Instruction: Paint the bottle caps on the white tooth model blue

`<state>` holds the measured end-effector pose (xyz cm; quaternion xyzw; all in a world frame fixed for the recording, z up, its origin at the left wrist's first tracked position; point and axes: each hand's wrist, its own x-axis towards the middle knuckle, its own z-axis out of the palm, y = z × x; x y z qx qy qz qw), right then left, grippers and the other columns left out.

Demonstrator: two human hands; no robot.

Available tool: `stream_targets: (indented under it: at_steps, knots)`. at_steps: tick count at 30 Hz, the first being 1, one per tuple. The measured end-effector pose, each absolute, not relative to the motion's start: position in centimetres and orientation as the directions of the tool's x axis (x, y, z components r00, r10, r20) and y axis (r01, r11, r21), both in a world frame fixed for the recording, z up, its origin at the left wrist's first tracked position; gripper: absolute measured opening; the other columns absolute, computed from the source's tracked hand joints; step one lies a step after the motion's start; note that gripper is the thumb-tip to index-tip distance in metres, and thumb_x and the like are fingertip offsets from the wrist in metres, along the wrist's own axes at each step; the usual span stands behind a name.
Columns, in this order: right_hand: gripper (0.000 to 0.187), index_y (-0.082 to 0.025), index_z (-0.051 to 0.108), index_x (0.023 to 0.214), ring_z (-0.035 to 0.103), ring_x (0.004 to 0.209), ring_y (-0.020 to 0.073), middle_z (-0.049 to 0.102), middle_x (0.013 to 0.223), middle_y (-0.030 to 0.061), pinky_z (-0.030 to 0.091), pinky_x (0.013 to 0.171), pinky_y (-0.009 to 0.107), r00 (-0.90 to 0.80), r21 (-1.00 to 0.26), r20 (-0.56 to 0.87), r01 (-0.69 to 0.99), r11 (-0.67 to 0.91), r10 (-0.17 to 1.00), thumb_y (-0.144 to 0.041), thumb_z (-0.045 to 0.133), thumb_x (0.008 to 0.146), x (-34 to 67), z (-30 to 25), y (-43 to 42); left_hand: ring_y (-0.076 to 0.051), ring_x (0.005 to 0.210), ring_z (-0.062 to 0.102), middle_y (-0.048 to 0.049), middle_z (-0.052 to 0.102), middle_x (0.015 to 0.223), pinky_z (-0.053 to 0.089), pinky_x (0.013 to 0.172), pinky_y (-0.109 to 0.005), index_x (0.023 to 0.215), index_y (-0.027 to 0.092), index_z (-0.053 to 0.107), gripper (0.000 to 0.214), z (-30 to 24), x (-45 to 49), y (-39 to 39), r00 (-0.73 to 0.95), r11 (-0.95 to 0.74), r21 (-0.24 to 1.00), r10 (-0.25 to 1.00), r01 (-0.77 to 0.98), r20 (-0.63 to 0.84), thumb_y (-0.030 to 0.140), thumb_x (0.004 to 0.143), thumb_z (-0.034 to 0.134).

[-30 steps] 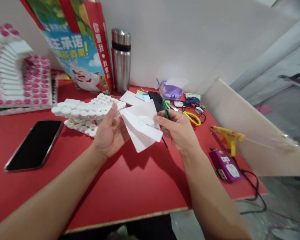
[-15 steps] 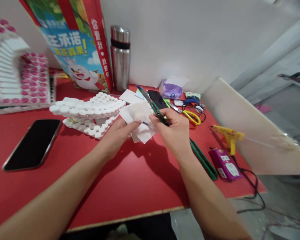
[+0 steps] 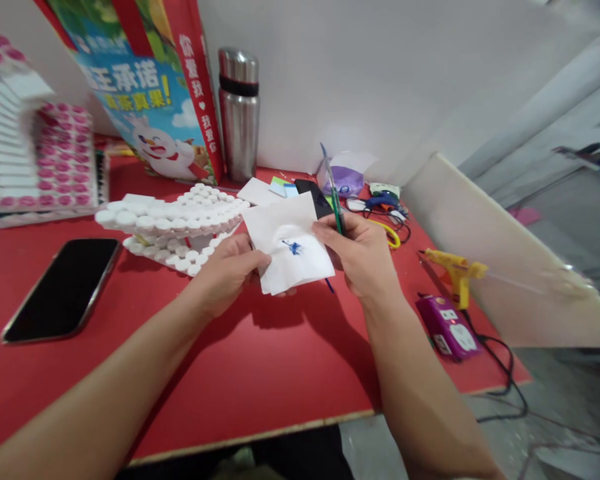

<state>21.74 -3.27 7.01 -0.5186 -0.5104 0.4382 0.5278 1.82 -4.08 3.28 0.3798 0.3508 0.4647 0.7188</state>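
A white paper tissue (image 3: 300, 213), with a dark blue smear near its middle, is spread between my hands above the red table. My left hand (image 3: 230, 273) is closed on its left edge, thumb on top. My right hand (image 3: 360, 257) is closed around a slim green tool (image 3: 336, 200) whose thin blue tip points up and away; its exact kind is unclear. The right fingers are also at the tissue's right edge. A short blue piece shows below the tissue, beside my right hand. Fingers under the tissue are mostly hidden.
On the red table (image 3: 260, 373) lie a phone (image 3: 63, 290), a white model of round pieces (image 3: 175, 220) and a purple power socket (image 3: 450, 330). A yellow glue gun (image 3: 455, 270) stands at right. Behind are a steel flask (image 3: 239, 120), a printed bag (image 3: 150, 100) and yellow-handled scissors (image 3: 393, 235).
The tissue is opened flatter, and its blue smear shows more. The green tool has swung more upright, its tip moving right. My right hand has shifted slightly right.
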Motion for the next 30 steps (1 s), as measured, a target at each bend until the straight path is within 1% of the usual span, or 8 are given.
stream_targets:
  at_steps: [3, 6, 10, 12, 18, 20, 24, 30]
  knots:
    - [0.029, -0.022, 0.070, 0.081, 0.031, 0.047, 0.0062, 0.047, 0.057, -0.0077, 0.019, 0.044, 0.024, -0.036, -1.000, -0.020, 0.012, -0.020, 0.999, -0.040, 0.091, 0.072, 22.1, 7.4, -3.4, -0.022, 0.046, 0.067, -0.0032, 0.074, 0.067, 0.059, 0.046, -0.031, 0.088, 0.018, 0.074, 0.025, 3.6, 1.7, -4.1, 0.330, 0.294, 0.840, 0.932, -0.456, -0.147, 0.017, 0.064, 0.079]
    - [0.030, -0.021, 0.073, 0.086, 0.028, 0.044, 0.0043, 0.051, 0.058, -0.0078, 0.014, 0.042, 0.023, -0.117, -0.995, -0.079, -0.045, -0.084, 0.990, -0.033, 0.092, 0.067, 22.4, 7.7, -3.3, -0.021, 0.045, 0.067, -0.0020, 0.075, 0.070, 0.059, 0.045, -0.031, 0.095, 0.020, 0.075, 0.031, 3.8, 1.7, -3.9, 0.312, 0.262, 0.827, 0.943, -0.498, -0.111, 0.016, 0.064, 0.081]
    - [0.019, -0.020, 0.073, 0.080, 0.024, 0.040, 0.0033, 0.045, 0.049, -0.0101, 0.013, 0.040, 0.022, -0.095, -0.991, -0.069, -0.112, -0.080, 0.993, -0.026, 0.084, 0.065, 22.3, 7.5, -2.9, -0.019, 0.053, 0.070, -0.0031, 0.077, 0.073, 0.059, 0.047, -0.026, 0.086, 0.020, 0.080, 0.019, 3.7, 1.4, -3.8, 0.276, 0.236, 0.822, 0.956, -0.518, -0.101, 0.017, 0.068, 0.083]
    - [0.014, -0.019, 0.073, 0.076, 0.025, 0.040, 0.0035, 0.042, 0.047, -0.0097, 0.013, 0.040, 0.021, -0.096, -0.991, -0.076, -0.100, -0.085, 0.993, -0.026, 0.079, 0.066, 22.2, 7.4, -2.8, -0.019, 0.059, 0.071, -0.0060, 0.078, 0.075, 0.062, 0.053, -0.027, 0.079, 0.017, 0.082, 0.009, 3.8, 1.2, -3.8, 0.269, 0.210, 0.841, 0.960, -0.500, -0.079, 0.020, 0.070, 0.081]
    - [0.026, -0.018, 0.077, 0.092, 0.022, 0.041, 0.0027, 0.049, 0.054, -0.0085, 0.010, 0.040, 0.022, -0.092, -0.990, -0.071, -0.111, -0.082, 0.993, -0.037, 0.082, 0.075, 22.2, 7.6, -3.1, -0.015, 0.064, 0.066, -0.0087, 0.075, 0.077, 0.056, 0.059, -0.023, 0.079, 0.013, 0.084, 0.024, 4.4, 1.1, -4.3, 0.178, -0.010, 0.947, 0.982, -0.320, 0.070, 0.037, 0.079, 0.084]
    - [0.035, -0.019, 0.077, 0.100, 0.025, 0.043, 0.0029, 0.055, 0.060, -0.0075, 0.014, 0.041, 0.022, -0.091, -0.996, -0.045, -0.067, -0.051, 0.995, -0.038, 0.088, 0.073, 22.1, 7.5, -3.2, -0.014, 0.069, 0.068, -0.0058, 0.076, 0.083, 0.055, 0.062, -0.021, 0.088, 0.015, 0.083, 0.023, 4.5, 1.4, -4.3, 0.125, -0.069, 0.963, 0.987, -0.261, 0.105, 0.027, 0.071, 0.093]
    - [0.046, -0.021, 0.077, 0.107, 0.036, 0.051, 0.0049, 0.065, 0.075, -0.0042, 0.023, 0.044, 0.022, -0.025, -0.999, 0.045, 0.029, 0.045, 0.999, -0.032, 0.094, 0.066, 21.9, 7.2, -3.2, -0.016, 0.072, 0.070, -0.0040, 0.079, 0.091, 0.057, 0.063, -0.023, 0.118, 0.018, 0.078, 0.058, 4.1, 1.6, -4.2, 0.115, -0.003, 0.959, 0.993, -0.284, 0.038, 0.018, 0.063, 0.098]
    - [0.034, -0.021, 0.076, 0.093, 0.046, 0.061, 0.0113, 0.063, 0.074, -0.0004, 0.031, 0.052, 0.026, -0.082, -0.964, 0.174, 0.191, 0.187, 0.981, -0.055, 0.076, 0.089, 21.7, 7.6, -3.5, -0.011, 0.061, 0.064, -0.0013, 0.075, 0.076, 0.051, 0.055, -0.018, 0.084, 0.015, 0.076, 0.024, 3.8, 1.4, -3.2, -0.208, -0.074, 0.921, 0.978, -0.383, -0.007, 0.019, 0.069, 0.094]
